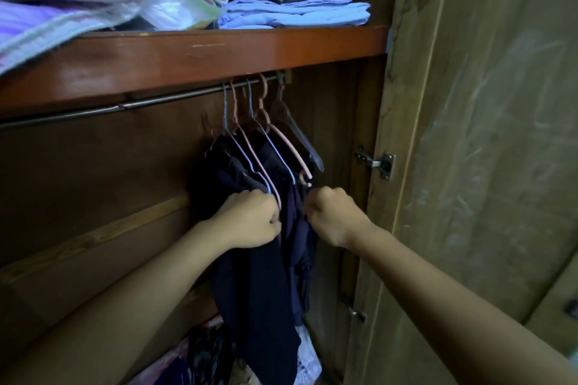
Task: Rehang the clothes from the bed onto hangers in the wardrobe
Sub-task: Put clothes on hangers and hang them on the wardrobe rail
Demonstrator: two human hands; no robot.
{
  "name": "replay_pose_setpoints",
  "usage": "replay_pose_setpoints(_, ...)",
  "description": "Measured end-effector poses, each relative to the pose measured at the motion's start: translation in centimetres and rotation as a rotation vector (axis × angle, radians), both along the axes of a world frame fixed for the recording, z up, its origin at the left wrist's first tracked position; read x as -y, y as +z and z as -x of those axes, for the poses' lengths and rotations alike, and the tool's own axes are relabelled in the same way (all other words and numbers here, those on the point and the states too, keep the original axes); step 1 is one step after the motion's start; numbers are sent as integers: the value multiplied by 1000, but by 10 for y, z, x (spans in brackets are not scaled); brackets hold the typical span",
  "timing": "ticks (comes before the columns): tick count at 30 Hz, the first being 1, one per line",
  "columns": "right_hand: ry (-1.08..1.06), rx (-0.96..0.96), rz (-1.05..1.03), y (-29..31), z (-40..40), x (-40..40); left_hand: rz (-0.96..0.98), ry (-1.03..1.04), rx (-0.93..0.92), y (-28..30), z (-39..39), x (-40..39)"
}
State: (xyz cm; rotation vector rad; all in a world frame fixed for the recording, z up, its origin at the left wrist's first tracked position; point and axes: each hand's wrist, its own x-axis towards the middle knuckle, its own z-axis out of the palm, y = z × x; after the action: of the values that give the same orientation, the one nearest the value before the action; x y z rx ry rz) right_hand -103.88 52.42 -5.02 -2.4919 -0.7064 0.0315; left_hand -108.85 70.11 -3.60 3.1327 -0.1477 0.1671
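Settling the dark garment on its hanger

Best done slowly here: keeping the left hand (250,219) curled round the navy fabric and the lower end of the pale blue and pink wire hangers (250,159), holding that side steady, while drawing the cloth across with the right hand (333,216). Worth pulling evenly from both sides, so the shoulder seats over the hanger arm instead of sliding off one end. Worth watching the hooks above the hands, too; too hard a tug downward looks likely to tilt them on the rail (140,103) or drag a neighbouring hanger along. Better to ease the fabric sideways than down, and to let go only once the cloth sits balanced.

Both hands closed, fists facing each other, close together with the garment between them. Left hand gripping a bunch of cloth right at the hanger ends. Right hand pinching a fold of the same dark fabric just beside it; exactly how much cloth sits inside that fist cannot be told.

Dark navy garment (266,291) hanging between and below the hands, falling in long limp folds well under the wrists. Soft, thin, matte, creased near the grip. Almost black in the dim wardrobe, so seams and shape hard to read. Above the hands, a cluster of hangers crowded on the rail: wire ones in blue and pink, a ridged pink plastic hanger (291,150), a dark clear plastic one to the right. Higher still, a shelf (219,50) with folded linens
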Motion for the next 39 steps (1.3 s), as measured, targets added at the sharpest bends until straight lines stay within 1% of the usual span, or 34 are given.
replay_pose_setpoints(4,-49,-22,143,-9,10,54,132,-163,-180,-3,3,56)
replay_pose_setpoints(7,-85,-30,212,-15,20,100,191,-236,-288,-10,2,101)
replay_pose_setpoints(15,-240,-99,337,-32,80,235,221,-415,-354,-29,10,246)
replay_pose_setpoints(20,-406,-144,381,-42,132,326,177,-661,-363,-47,20,346)
replay_pose_setpoints(26,-708,-281,394,-56,195,409,53,-978,-459,-75,40,460)
replay_pose_setpoints(30,-971,-324,391,-65,237,446,-28,-1201,-398,-86,51,527)
replay_pose_setpoints(36,-1357,-373,315,-80,314,461,-145,-1492,-394,-99,80,592)
replay_pose_setpoints(39,-1543,-429,261,-93,363,452,-188,-1623,-459,-111,102,610)
